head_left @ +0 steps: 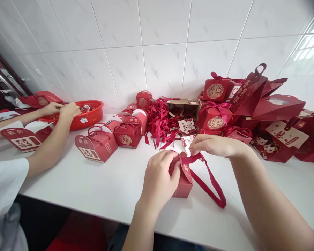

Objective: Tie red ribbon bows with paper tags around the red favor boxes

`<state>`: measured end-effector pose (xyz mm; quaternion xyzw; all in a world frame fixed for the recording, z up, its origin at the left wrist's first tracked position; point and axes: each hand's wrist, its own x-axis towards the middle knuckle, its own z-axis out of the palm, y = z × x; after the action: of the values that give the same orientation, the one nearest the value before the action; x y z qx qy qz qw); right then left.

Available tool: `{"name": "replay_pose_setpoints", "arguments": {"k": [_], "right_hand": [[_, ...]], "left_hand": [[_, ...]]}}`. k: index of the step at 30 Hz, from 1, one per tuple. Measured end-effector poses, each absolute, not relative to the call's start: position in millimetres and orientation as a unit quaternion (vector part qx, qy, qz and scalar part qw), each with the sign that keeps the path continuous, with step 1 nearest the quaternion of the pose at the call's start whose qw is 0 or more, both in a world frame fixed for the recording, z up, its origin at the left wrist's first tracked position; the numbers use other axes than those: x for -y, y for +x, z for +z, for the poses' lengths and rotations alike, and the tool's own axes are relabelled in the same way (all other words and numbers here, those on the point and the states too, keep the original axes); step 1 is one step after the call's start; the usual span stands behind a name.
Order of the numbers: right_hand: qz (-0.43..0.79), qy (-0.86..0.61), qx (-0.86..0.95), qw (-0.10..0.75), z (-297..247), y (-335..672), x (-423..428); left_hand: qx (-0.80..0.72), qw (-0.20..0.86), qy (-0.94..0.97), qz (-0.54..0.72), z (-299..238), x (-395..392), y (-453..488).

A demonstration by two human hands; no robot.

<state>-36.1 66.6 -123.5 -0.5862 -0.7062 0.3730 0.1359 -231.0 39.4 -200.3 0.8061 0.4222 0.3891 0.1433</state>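
Observation:
A small red gift box (183, 181) stands on the white counter (99, 181) in front of me. My left hand (159, 177) is wrapped round its left side and top flap, fingers closed. My right hand (214, 144) pinches a red ribbon (209, 183) at the box's handle slot. The ribbon trails in a loop down to the right across the counter.
Finished red boxes (96, 144) (127, 134) stand at centre left. A heap of loose ribbons (161, 122) and a cardboard box (184, 106) lie at the back. Red gift bags (251, 104) pile at the right. A co-worker's hands (59, 109) reach into a red basin (87, 116) at left.

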Motion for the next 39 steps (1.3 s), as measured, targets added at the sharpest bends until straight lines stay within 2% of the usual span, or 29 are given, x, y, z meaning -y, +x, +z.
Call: {"name": "replay_pose_setpoints", "arguments": {"k": [8, 10, 13, 16, 18, 22, 26, 29, 32, 36, 39], "right_hand": [[0.384, -0.529, 0.751, 0.092, -128.6, -31.5, -68.9], [0.358, -0.503, 0.780, 0.103, -128.6, -29.6, -66.9], [0.321, -0.490, 0.793, 0.169, -128.8, -29.9, -66.0], [0.354, -0.432, 0.811, 0.177, -130.0, -35.9, -68.5], [0.386, -0.399, 0.811, 0.185, -130.6, -40.9, -70.0], [0.431, -0.364, 0.782, 0.265, -126.1, -44.6, -65.3], [0.403, -0.340, 0.733, 0.430, -113.5, -37.6, -48.5], [0.353, -0.313, 0.691, 0.548, -102.9, -27.0, -33.1], [0.307, -0.263, 0.668, 0.625, -93.9, -13.2, -19.4], [0.298, -0.240, 0.642, 0.665, -89.1, -4.5, -11.1], [0.341, -0.254, 0.663, 0.616, -93.6, -16.0, -15.9]], "left_hand": [[-0.411, 0.163, 0.767, 0.465, -207.9, -42.8, -227.0], [-0.415, 0.205, 0.731, 0.501, -207.3, -42.3, -226.3], [-0.414, 0.316, 0.653, 0.550, -204.3, -40.8, -224.4], [-0.394, 0.414, 0.578, 0.582, -201.0, -40.4, -222.9], [-0.389, 0.436, 0.558, 0.590, -199.1, -41.1, -224.8], [-0.426, 0.376, 0.631, 0.528, -193.4, -39.9, -241.8], [-0.458, 0.294, 0.743, 0.390, -185.0, -31.4, -264.0], [-0.465, 0.295, 0.753, 0.359, -181.5, -26.4, -269.5], [-0.467, 0.329, 0.723, 0.388, -181.5, -26.9, -266.1], [-0.472, 0.360, 0.682, 0.428, -185.5, -33.2, -261.7], [-0.492, 0.365, 0.646, 0.456, -190.3, -39.1, -262.1]]}}
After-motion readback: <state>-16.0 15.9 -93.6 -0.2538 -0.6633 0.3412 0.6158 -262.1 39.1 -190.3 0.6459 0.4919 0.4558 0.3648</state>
